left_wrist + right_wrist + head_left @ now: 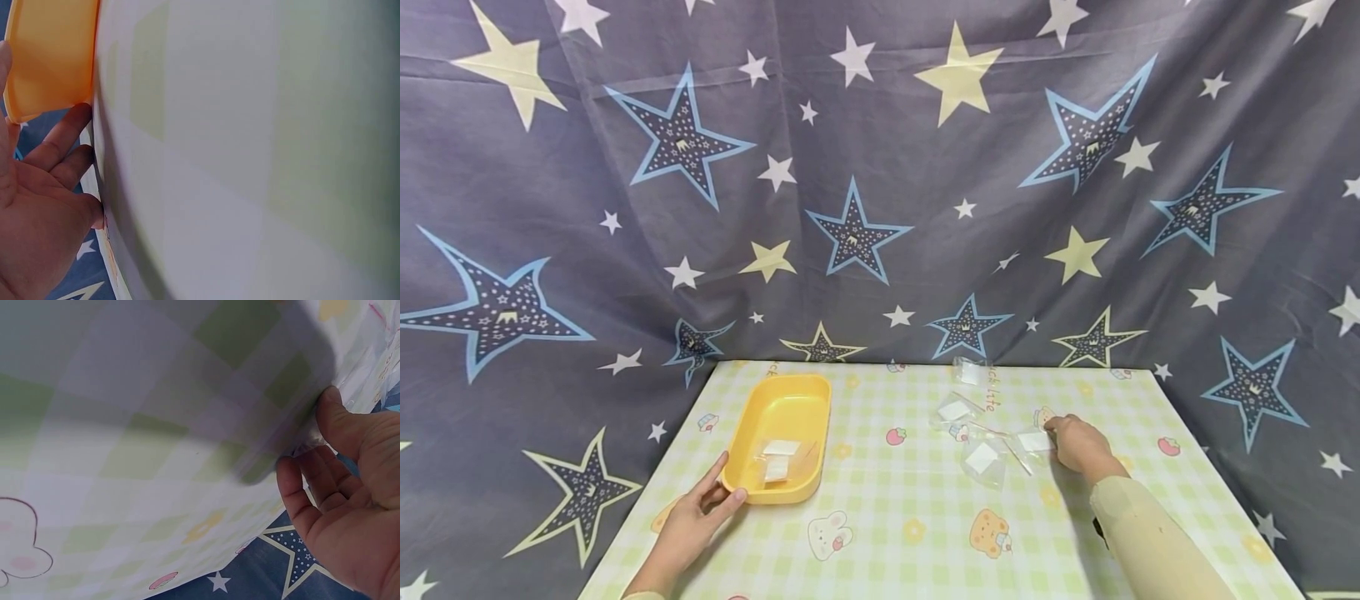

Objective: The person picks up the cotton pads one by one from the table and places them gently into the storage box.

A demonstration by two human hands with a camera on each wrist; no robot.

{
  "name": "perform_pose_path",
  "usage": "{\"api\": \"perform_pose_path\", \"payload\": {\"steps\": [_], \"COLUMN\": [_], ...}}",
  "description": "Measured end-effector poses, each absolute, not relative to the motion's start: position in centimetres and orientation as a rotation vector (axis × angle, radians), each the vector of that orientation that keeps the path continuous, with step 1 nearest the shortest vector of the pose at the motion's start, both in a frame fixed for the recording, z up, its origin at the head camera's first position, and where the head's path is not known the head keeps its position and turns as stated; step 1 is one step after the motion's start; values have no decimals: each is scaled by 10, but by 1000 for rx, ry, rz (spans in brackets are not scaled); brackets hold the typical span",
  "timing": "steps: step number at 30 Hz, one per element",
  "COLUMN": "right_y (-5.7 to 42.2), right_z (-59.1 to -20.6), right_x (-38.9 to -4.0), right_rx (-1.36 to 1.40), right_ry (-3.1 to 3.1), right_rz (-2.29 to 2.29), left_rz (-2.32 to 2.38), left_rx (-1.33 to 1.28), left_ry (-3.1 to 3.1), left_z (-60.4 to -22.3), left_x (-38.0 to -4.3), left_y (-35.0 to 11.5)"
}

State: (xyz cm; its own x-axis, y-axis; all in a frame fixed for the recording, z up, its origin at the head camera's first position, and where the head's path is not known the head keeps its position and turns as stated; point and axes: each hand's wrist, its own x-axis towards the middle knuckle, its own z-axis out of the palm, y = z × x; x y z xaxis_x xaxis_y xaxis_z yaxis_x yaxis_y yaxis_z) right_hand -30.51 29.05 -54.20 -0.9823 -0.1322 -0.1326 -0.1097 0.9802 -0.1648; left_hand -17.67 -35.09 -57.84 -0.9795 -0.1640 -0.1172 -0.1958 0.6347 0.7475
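At the left of the table, my left hand [688, 517] grips the near-left corner of a yellow tray [745, 433], thumb at the rim and fingers along the outer side. The tray's corner also shows beside the fingers [59, 140] in the left wrist view. Inside the tray lie clear plastic packets with white labels [777, 467]. Over on the right, my right hand [1081, 446] pinches the edge of a clear packet with a white label [1032, 442]. Crumpled clear plastic [309, 439] shows between thumb and fingers in the right wrist view.
Left of the right hand lie three more clear packets [983, 458] with white labels; thin pinkish sticks [1019, 457] lie among them. A green-checked cartoon cloth [880, 500] covers the table. A grey star-patterned curtain [895, 308] stands behind and at both sides.
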Motion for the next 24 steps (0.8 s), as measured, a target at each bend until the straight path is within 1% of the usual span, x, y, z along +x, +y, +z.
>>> {"api": "perform_pose_path", "payload": {"steps": [7,14,24], "right_y": [291,294,300], "right_z": [-543,-545,-551], "right_x": [-303,-294,-280], "right_rx": [-158,-145,9], "right_ry": [2979,3034,3068], "right_rz": [-272,-344,-560], "left_rz": [1283,1296,1298], "left_rx": [-308,-312,-297], "left_ry": [2806,2791,2812], "left_z": [-578,-580,-576], "left_x": [-177,-175,-175], "left_y": [-351,-348,-349]}}
